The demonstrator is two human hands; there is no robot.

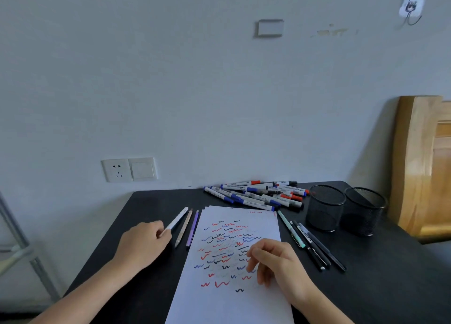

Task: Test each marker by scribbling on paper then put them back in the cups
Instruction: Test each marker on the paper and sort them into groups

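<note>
Pinching the near end of the white pen [176, 221] in my left hand [142, 242], I had its barrel slanting away rightward beside the paper [229, 304], where my right hand [277, 262] lay loosely curled, empty. The mesh cups [322, 213] stood far right on the worktop [390, 275], nearer that hand.

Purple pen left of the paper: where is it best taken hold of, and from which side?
Probably pinch the purple pen low on its barrel, at the near end, coming from above. It lies flat on the table, and the gap to the beige pencil widens there. The left hand, pinching the white pen, is closest.
</note>
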